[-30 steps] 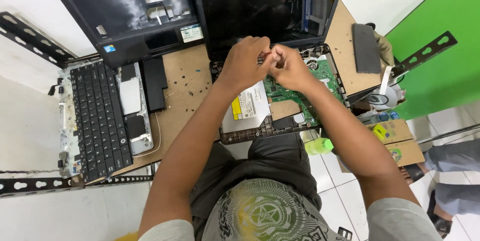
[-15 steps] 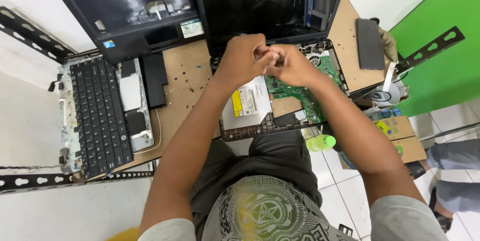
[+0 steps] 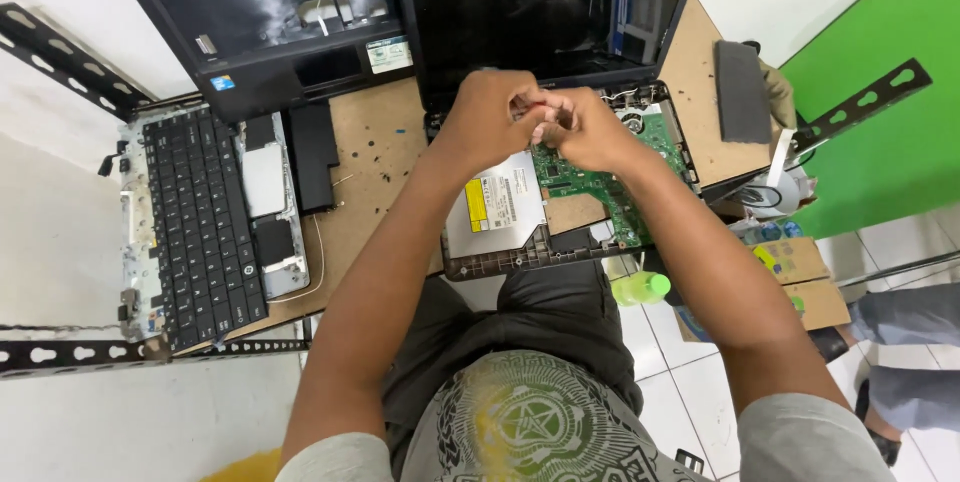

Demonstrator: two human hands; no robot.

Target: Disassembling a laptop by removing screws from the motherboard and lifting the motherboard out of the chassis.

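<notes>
While your two hands meet over the back edge of the opened laptop base, you are pinching something small between them: a sliver of red shows at the fingertips, too small to tell what it is. Your left hand is curled closed with the thumb and forefinger pressed toward the right, and your right hand is closed the same way, its knuckles touching the left. Both hover just above the green circuit board, near the hinge of the dark screen, so the work sits right under your hands and close to your body.

That base lies at the near edge of the bench, partly over your lap, likely so you can look straight down into it. A silver optical drive lies in the base just below your left wrist, untouched.

Parts lie well apart to your left: a keyboard resting flat, and a black casing panel beyond it. A grey pad lies to your right.
</notes>
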